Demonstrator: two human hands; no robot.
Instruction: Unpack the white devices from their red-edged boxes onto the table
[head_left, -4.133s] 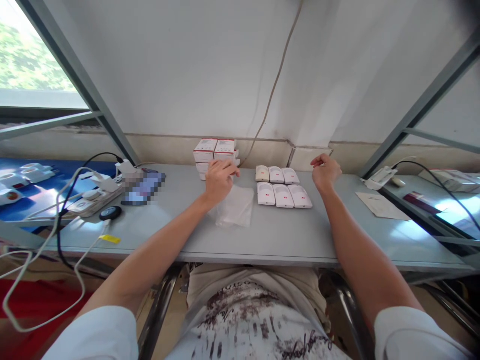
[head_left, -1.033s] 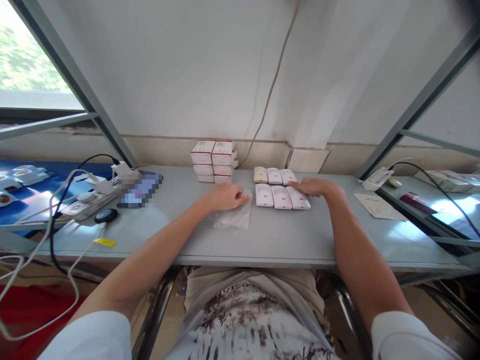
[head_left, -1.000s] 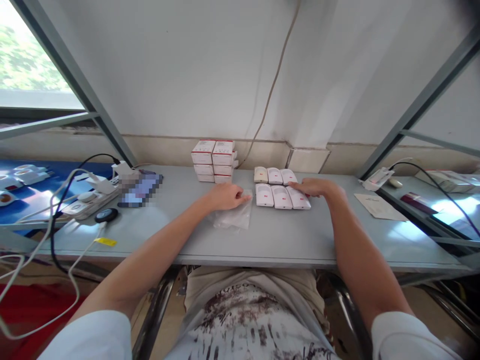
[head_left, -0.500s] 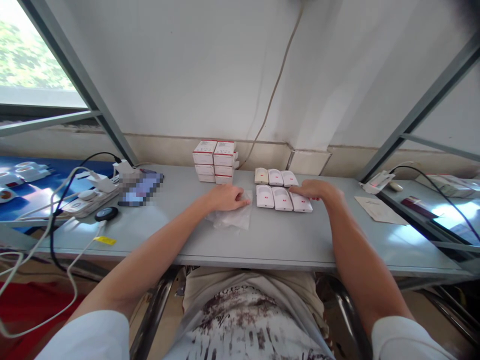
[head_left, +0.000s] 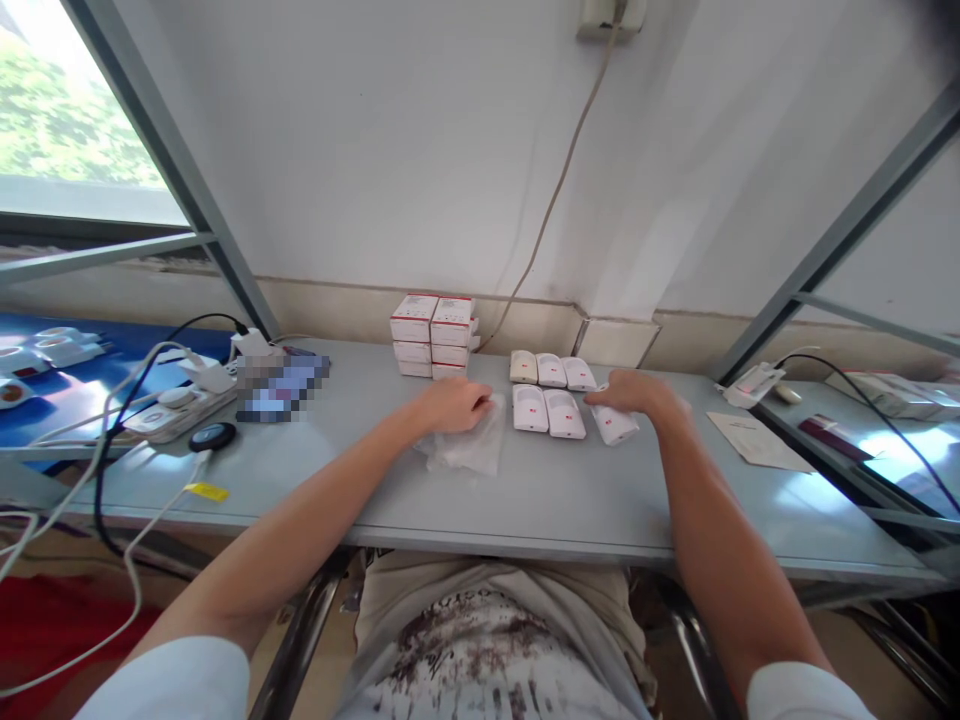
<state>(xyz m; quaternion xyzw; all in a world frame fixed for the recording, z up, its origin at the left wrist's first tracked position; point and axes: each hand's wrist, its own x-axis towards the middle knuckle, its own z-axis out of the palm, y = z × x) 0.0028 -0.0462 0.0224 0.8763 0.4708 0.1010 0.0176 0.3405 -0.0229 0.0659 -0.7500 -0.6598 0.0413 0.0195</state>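
My right hand is closed on the upper end of a white device, which sits turned at an angle at the right end of the front row. Two more white devices lie beside it. Behind them is a row of three, a cream one and two white ones. My left hand is curled on a clear plastic bag, left of the devices, with its fingers pressed together.
Small white and red boxes are stacked against the wall. At the left lie a blurred phone, a power strip with cables and a black round object. A paper sheet lies at the right.
My right hand has taken hold of the rightmost front device, which has shifted right and toward me and turned out of the row. My left hand stays at the plastic bag.
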